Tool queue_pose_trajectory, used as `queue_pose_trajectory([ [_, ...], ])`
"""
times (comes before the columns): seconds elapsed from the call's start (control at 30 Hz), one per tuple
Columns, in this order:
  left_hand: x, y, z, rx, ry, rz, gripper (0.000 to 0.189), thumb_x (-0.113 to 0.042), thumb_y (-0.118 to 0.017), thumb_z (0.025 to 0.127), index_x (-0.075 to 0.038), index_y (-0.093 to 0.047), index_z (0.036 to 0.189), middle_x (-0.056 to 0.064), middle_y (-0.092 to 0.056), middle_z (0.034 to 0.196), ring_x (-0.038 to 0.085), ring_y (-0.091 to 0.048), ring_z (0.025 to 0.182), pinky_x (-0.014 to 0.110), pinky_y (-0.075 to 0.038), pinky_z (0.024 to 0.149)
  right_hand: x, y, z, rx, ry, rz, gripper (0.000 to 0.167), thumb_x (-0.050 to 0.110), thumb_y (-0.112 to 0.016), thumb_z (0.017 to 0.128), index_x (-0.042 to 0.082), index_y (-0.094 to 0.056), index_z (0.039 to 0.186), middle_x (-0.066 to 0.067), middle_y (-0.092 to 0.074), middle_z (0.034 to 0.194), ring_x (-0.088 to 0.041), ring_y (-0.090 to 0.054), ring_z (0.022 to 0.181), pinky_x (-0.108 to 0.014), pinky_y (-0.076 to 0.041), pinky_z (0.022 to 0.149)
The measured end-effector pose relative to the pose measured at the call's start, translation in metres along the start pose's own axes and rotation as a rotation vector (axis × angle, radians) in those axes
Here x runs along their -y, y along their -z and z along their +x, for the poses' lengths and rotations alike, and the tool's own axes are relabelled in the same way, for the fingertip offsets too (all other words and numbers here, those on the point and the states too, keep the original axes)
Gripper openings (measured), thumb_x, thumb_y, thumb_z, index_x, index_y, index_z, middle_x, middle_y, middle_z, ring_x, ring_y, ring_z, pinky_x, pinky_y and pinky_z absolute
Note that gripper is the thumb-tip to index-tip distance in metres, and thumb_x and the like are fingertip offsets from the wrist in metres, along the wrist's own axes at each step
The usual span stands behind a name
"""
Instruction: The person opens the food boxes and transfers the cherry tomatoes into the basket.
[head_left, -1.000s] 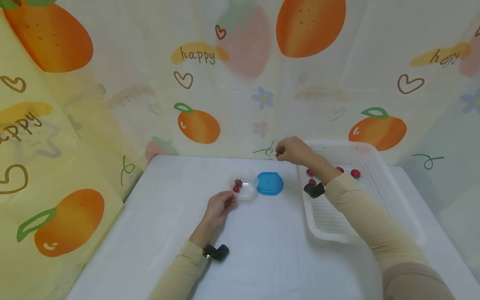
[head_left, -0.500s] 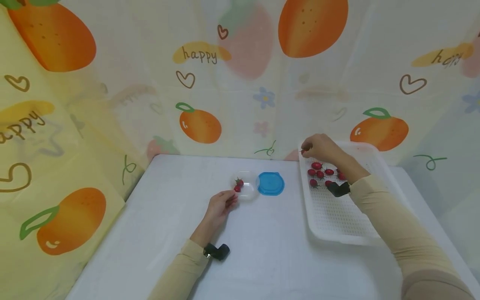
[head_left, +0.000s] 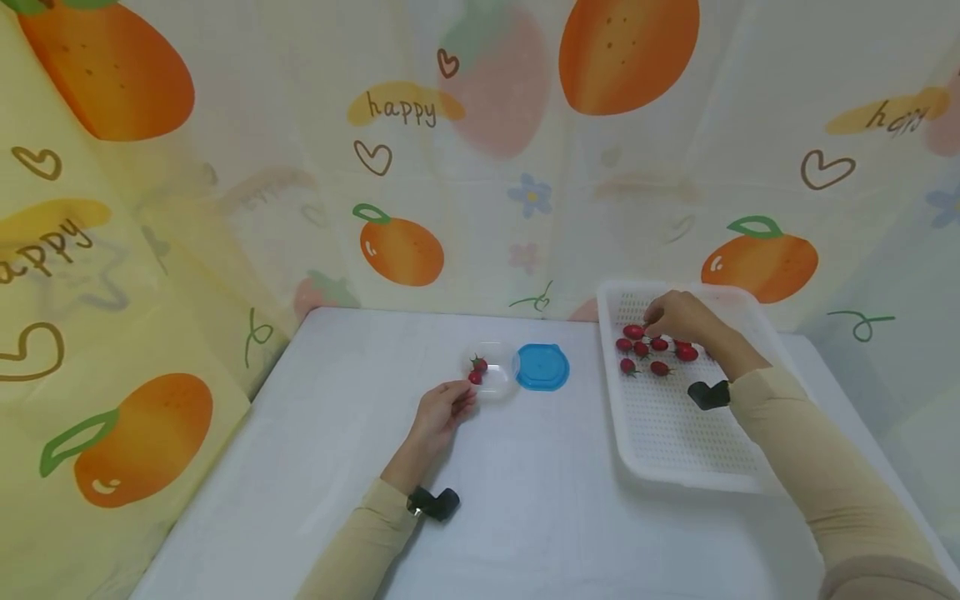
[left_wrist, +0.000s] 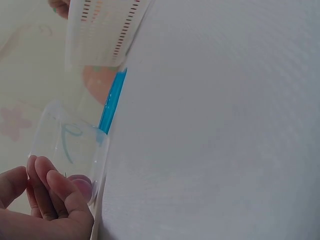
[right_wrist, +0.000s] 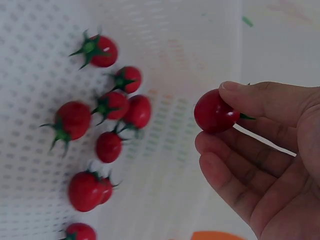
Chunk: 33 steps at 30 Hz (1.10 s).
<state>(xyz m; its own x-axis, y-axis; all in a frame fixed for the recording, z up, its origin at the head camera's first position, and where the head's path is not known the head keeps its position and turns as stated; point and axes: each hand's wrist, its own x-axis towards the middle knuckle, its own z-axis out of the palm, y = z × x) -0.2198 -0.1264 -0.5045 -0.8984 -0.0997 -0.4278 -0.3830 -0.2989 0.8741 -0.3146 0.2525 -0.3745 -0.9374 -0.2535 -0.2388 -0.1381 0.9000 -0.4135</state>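
Over the back of the white perforated basket (head_left: pixel 697 454), my right hand (head_left: pixel 686 318) pinches a red cherry tomato (right_wrist: pixel 216 111) between thumb and fingers. Its green stem points toward the palm. Below lie several loose cherry tomatoes (right_wrist: pixel 72 121) with green calyxes. At the table's middle, my left hand (head_left: pixel 441 410) holds the near left corner of a small clear plastic container (head_left: pixel 501 379) with curled fingers. Part of this grip is hidden in the left wrist view. Inside the container are two cherry tomatoes (head_left: pixel 477 364), blurred through its wall in the left wrist view.
A blue lid (head_left: pixel 543 367) lies flat against the container's right side, between it and the basket. The table wears a white cloth (head_left: pixel 540 500). A fruit-print curtain (head_left: pixel 480 208) rises right behind the table's back edge and along its left side.
My right hand has moved right from the table's back edge to over the basket, the cherry tomato still pinched. More tomatoes in the basket show now. My left hand stays at the container.
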Motion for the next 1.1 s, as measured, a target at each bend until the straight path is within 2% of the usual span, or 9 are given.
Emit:
queue_pose_trajectory([
  [0.17,0.001,0.000,-0.001,-0.007,-0.005,0.004,0.027,-0.019,-0.061,0.096,-0.001,-0.061,0.117,0.004,-0.066,0.094,0.013,-0.065,0.085,0.023,-0.057,0.082,-0.026,-0.011,0.003,0.037,-0.049,-0.009,0.030,0.012,-0.068,0.088,-0.005,-0.067,0.113,-0.023,-0.068,0.106,-0.036,-0.062,0.094,-0.051,-0.054,0.090],
  [0.3,0.002,0.000,-0.001,-0.005,-0.006,-0.001,0.028,-0.019,-0.061,0.096,0.000,-0.060,0.116,0.004,-0.066,0.093,0.013,-0.064,0.084,0.023,-0.057,0.082,-0.045,-0.016,0.003,0.069,-0.064,-0.020,0.024,0.010,-0.069,0.086,-0.006,-0.070,0.104,-0.019,-0.069,0.097,-0.028,-0.060,0.084,-0.044,-0.056,0.082],
  [0.5,0.002,0.000,-0.001,-0.002,0.003,-0.003,0.028,-0.020,-0.061,0.096,-0.001,-0.060,0.117,0.004,-0.066,0.094,0.013,-0.064,0.086,0.023,-0.057,0.083,-0.063,-0.025,0.003,0.135,-0.060,-0.006,0.022,0.009,-0.070,0.084,-0.007,-0.070,0.100,-0.015,-0.070,0.088,-0.022,-0.060,0.076,-0.036,-0.057,0.076],
  [0.6,0.001,0.000,-0.001,0.005,0.003,-0.004,0.028,-0.019,-0.061,0.096,-0.001,-0.060,0.117,0.004,-0.066,0.094,0.013,-0.064,0.086,0.023,-0.057,0.081,-0.069,-0.029,0.006,0.171,-0.093,0.000,0.022,0.008,-0.070,0.083,-0.007,-0.070,0.099,-0.014,-0.069,0.087,-0.021,-0.059,0.075,-0.032,-0.057,0.072],
  [0.7,0.001,-0.001,0.000,0.011,0.005,-0.005,0.028,-0.018,-0.061,0.096,0.000,-0.060,0.117,0.004,-0.067,0.094,0.013,-0.064,0.086,0.022,-0.057,0.080,-0.072,-0.034,0.008,0.196,-0.134,0.005,0.018,0.006,-0.071,0.082,-0.005,-0.069,0.095,-0.013,-0.067,0.083,-0.020,-0.058,0.073,-0.028,-0.054,0.067],
  [0.87,0.001,0.000,-0.001,0.010,0.007,0.006,0.029,-0.020,-0.061,0.096,-0.002,-0.060,0.118,0.003,-0.066,0.096,0.013,-0.064,0.088,0.022,-0.056,0.081,-0.070,-0.039,0.009,0.224,-0.190,0.039,0.023,0.006,-0.072,0.082,-0.007,-0.067,0.100,-0.018,-0.063,0.090,-0.023,-0.057,0.077,-0.029,-0.057,0.070],
  [1.1,0.001,0.000,-0.002,0.003,0.004,0.009,0.029,-0.022,-0.062,0.096,-0.003,-0.060,0.117,0.005,-0.066,0.097,0.015,-0.064,0.090,0.022,-0.056,0.081,-0.064,-0.032,0.006,0.212,-0.146,0.000,0.028,0.008,-0.071,0.082,-0.008,-0.066,0.104,-0.021,-0.065,0.098,-0.026,-0.059,0.082,-0.036,-0.058,0.078],
])
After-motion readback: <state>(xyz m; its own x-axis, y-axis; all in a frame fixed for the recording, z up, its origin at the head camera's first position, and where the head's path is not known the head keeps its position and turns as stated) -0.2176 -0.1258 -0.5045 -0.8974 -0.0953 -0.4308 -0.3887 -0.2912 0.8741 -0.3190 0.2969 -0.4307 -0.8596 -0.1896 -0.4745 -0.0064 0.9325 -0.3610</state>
